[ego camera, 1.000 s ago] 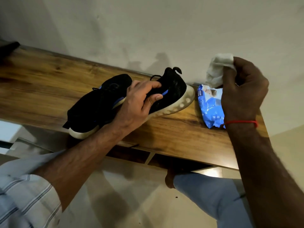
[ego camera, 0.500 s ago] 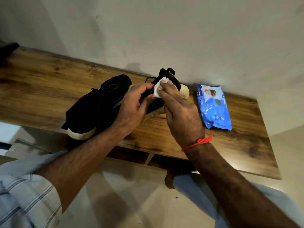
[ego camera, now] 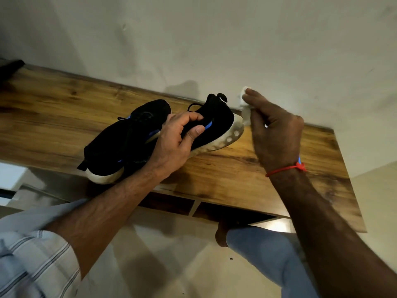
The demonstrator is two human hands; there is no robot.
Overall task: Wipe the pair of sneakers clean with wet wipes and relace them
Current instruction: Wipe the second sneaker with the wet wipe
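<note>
Fingers and thumb of the left hand (ego camera: 178,136) are curled round the middle of one black sneaker (ego camera: 217,125), gripping it across the upper so its heel end tilts up toward 1 o'clock, its dirty white sole (ego camera: 223,140) facing the camera. Behind it, toward 9 o'clock, the second black sneaker (ego camera: 120,145) lies on the wooden shelf (ego camera: 247,173), touching the first. At 3 o'clock from the held heel, the right hand (ego camera: 275,130) pinches a folded white wet wipe (ego camera: 246,112) between fingers and thumb, the wipe touching the back edge of the sole. A red thread (ego camera: 285,168) circles the right wrist. A striped sleeve (ego camera: 32,265) covers the left arm at 7 o'clock. Pale wall (ego camera: 214,39) rises behind the shelf.
</note>
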